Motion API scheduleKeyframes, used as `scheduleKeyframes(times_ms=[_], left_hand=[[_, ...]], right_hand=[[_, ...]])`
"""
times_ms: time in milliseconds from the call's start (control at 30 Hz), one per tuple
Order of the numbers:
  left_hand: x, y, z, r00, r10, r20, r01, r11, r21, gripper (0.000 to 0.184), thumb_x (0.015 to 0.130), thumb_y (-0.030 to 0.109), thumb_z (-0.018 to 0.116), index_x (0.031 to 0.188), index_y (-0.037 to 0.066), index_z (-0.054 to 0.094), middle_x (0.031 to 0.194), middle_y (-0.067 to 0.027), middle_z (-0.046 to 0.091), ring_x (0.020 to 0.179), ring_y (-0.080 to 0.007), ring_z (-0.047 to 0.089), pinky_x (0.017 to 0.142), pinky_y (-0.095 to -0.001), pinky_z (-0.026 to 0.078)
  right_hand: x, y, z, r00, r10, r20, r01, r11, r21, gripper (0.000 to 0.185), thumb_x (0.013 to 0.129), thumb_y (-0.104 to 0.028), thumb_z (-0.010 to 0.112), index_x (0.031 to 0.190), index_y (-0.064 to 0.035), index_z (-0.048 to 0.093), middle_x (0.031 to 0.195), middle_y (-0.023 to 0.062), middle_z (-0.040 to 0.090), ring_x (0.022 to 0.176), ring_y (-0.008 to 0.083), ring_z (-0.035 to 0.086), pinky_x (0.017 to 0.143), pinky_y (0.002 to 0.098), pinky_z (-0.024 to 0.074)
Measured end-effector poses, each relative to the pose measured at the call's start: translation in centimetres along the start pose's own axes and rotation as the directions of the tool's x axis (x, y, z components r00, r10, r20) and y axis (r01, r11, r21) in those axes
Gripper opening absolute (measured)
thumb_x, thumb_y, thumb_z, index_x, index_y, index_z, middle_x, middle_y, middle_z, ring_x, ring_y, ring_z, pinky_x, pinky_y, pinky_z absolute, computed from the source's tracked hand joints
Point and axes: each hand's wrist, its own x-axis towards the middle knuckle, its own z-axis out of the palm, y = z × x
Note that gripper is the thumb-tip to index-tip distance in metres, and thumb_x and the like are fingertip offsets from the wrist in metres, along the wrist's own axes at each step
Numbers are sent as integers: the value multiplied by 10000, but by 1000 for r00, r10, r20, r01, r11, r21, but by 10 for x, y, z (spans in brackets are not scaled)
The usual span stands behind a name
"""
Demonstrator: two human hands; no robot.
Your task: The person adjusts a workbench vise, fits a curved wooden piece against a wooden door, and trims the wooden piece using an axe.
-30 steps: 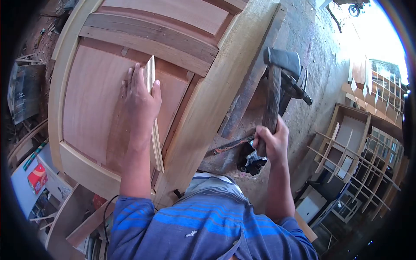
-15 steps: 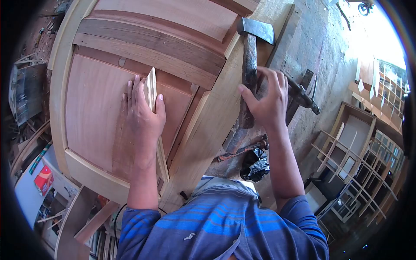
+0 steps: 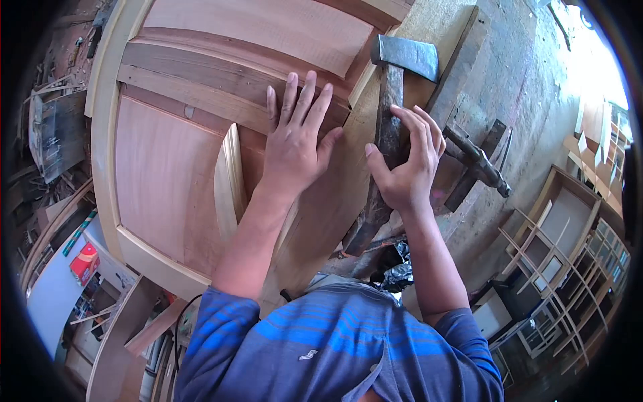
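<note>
Head view: hatchet (image 3: pixel 390 100) on door (image 3: pixel 164 171), handle between right hand's (image 3: pixel 412 164) thumb and loosely curled fingers; grip unclear. Left hand (image 3: pixel 295 141) open, fingers spread, left of handle. Moulding strip (image 3: pixel 230 175) beside left forearm. Shirt logo (image 3: pixel 308 355) unreadable. Hatchet head near door's right edge; bare wood between hands.

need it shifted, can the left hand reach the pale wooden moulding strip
Probably yes: the left hand is open and close beside the moulding strip, and nothing covers the strip's upper end; the forearm hides its lower part.
</note>
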Motion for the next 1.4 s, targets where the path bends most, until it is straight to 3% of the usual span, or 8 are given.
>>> scheduleKeyframes(times_ms=[167, 367, 500, 633, 800, 900, 1000, 1400], left_hand=[[12, -8, 1, 998, 39, 40, -40, 999, 26, 614, 1011, 498, 685, 1538, 191, 616, 1678, -111, 487, 1600, -354, 362, 1333, -606, 98], [28, -23, 1, 997, 43, -58, -48, 995, -83, 463, 839, 580, 821, 1128, 218, 831, 1455, -53, 656, 1401, -286, 552, 1307, -585, 216], [34, -14, 5, 990, -5, -140, -7, 996, -84, 449, 771, 568, 874, 1003, 189, 810, 1282, -37, 683, 1303, -275, 584, 1289, -575, 249], [40, -6, 6, 980, -50, -195, 33, 995, -92, 421, 780, 529, 886, 922, 150, 770, 1239, -56, 702, 1237, -289, 617, 1253, -608, 285], [41, -2, 8, 974, -55, -222, 39, 996, -78, 420, 823, 534, 862, 918, 136, 764, 1227, -74, 697, 1234, -300, 621, 1254, -616, 276], [43, 2, 6, 977, -73, -198, 63, 996, -56, 405, 846, 535, 851, 914, 142, 783, 1224, -80, 700, 1238, -293, 625, 1255, -608, 277], [43, 3, 6, 977, -78, -197, 68, 996, -61, 387, 861, 527, 846, 910, 147, 795, 1224, -79, 701, 1230, -284, 632, 1254, -603, 279], [49, 6, 11, 984, -73, -161, 76, 997, 8, 236, 922, 376, 837, 918, 148, 781, 1223, -71, 709, 1225, -291, 647, 1256, -572, 290]], right_hand=[[0, -2, 0, 999, 32, 5, -32, 1000, 0, 660, 749, -240, 838, 1375, -122, 664, 1342, 73, 696, 1401, 322, 538, 1204, 467, 306], [0, -1, -1, 999, 33, -5, -33, 999, 23, 656, 744, -236, 836, 1366, -114, 669, 1320, 71, 709, 1389, 314, 547, 1197, 467, 312], [2, -3, -1, 999, 40, -2, -39, 999, 16, 645, 745, -237, 835, 1357, -109, 675, 1316, 77, 709, 1384, 322, 550, 1192, 470, 322], [2, -6, -2, 998, 57, 4, -57, 998, -5, 646, 739, -231, 834, 1351, -97, 674, 1310, 93, 709, 1369, 336, 560, 1192, 475, 324], [3, -8, -4, 997, 70, -20, -68, 996, 55, 622, 709, -193, 856, 1298, -76, 693, 1287, 117, 709, 1316, 334, 585, 1160, 460, 359], [-8, -3, -2, 984, 146, -102, -120, 967, 224, 585, 697, -132, 884, 1246, -53, 700, 1220, 191, 690, 1277, 358, 590, 1104, 468, 431], [-13, 6, 3, 974, 143, -174, -63, 915, 399, 542, 703, -128, 884, 1208, -57, 703, 1224, 193, 687, 1276, 365, 592, 1104, 477, 435], [2, 8, -3, 994, 108, -17, -104, 979, 173, 454, 670, -214, 887, 1093, -139, 740, 1264, 139, 750, 1260, 330, 629, 1088, 475, 385]])
